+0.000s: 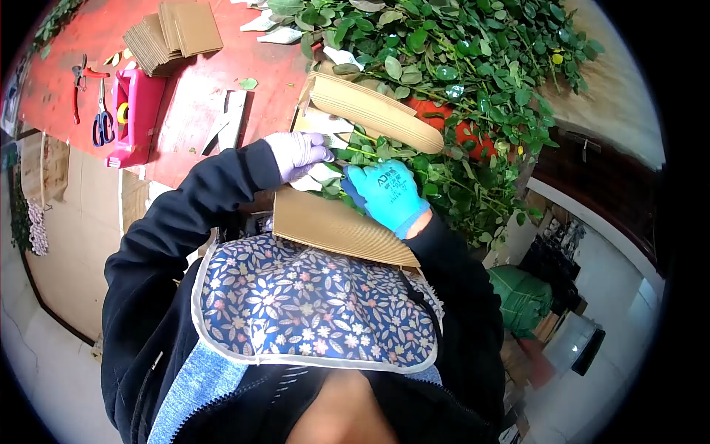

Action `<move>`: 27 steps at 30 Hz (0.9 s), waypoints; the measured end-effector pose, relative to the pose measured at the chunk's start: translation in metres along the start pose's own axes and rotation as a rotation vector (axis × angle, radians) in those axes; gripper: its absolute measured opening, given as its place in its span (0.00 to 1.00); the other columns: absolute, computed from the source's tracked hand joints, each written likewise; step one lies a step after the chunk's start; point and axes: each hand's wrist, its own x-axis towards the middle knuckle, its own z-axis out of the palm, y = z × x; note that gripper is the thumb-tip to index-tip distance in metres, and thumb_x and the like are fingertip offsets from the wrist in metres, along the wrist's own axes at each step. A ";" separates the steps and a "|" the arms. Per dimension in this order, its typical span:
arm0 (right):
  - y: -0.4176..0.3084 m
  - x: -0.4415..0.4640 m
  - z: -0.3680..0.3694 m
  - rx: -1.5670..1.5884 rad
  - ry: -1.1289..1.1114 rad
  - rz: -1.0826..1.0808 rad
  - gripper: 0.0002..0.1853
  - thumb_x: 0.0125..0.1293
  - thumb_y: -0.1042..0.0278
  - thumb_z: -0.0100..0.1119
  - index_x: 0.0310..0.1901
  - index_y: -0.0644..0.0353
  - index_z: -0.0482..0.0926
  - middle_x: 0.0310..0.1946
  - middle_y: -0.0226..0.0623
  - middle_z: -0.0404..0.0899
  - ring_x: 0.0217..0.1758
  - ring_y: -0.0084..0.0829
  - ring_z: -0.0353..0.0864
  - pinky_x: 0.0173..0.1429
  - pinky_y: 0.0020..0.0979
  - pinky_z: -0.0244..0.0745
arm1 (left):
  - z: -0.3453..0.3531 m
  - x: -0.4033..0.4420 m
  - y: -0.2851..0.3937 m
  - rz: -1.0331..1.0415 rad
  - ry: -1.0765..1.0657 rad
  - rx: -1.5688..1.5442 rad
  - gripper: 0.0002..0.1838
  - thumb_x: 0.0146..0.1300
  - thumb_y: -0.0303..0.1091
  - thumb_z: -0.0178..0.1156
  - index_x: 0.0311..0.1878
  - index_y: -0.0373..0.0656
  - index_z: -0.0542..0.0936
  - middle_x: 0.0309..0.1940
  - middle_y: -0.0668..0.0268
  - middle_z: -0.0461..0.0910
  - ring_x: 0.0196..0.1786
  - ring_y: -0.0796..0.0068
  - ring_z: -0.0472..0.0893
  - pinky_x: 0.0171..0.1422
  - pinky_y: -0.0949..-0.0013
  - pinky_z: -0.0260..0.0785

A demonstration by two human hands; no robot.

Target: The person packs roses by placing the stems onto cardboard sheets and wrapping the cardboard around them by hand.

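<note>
Beneath both hands lies an open sheet of corrugated cardboard point(336, 226), its far flap point(370, 115) curling up. Between the flaps are leafy rose stems point(362, 152) whose heads sit in white wraps point(325, 175). My left hand point(297, 155), in a pale lilac glove, is closed with bent fingers at the wrapped heads; its grip is partly hidden. In a turquoise glove, my right hand point(388, 194) curls round the stems just below the heads, with its fingertips turned out of sight.
A large pile of leafy stems point(458, 66) covers the table's far right. On the red table point(194, 96) are a cardboard stack point(190, 29), red-handled pruners point(76, 89), scissors point(103, 122), a pink tape dispenser point(137, 115) and a white stapler-like tool point(231, 120).
</note>
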 end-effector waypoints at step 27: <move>0.013 0.007 0.013 -0.105 -0.328 0.014 0.08 0.65 0.62 0.56 0.33 0.57 0.75 0.21 0.40 0.79 0.25 0.43 0.82 0.30 0.45 0.74 | 0.013 0.016 -0.010 -0.103 0.151 -0.045 0.20 0.65 0.36 0.58 0.60 0.50 0.73 0.41 0.56 0.81 0.44 0.55 0.83 0.47 0.57 0.76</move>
